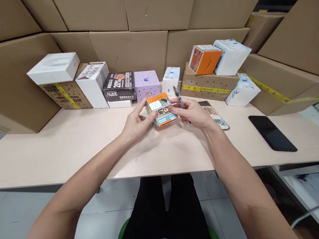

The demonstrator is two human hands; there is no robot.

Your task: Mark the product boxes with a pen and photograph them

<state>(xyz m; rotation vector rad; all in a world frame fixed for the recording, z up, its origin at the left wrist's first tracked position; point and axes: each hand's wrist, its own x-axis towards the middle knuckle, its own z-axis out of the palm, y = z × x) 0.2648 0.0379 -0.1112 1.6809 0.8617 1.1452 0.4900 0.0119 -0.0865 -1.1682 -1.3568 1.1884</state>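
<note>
Both hands hold a small orange-and-blue printed box (161,110) just above the pale table (63,148). My left hand (136,123) grips its left side, thumb on the top edge. On the box's right side is my right hand (193,112), which also pinches a dark pen (179,97) upright between its fingers. The box's top face carries a white label.
Along the back stand a white box (54,67) on a taped brown carton, a white carton (93,84), a black "20%" box (119,86), a purple box (146,84), and an orange box (204,58) on cartons. A black phone (272,133) lies at right.
</note>
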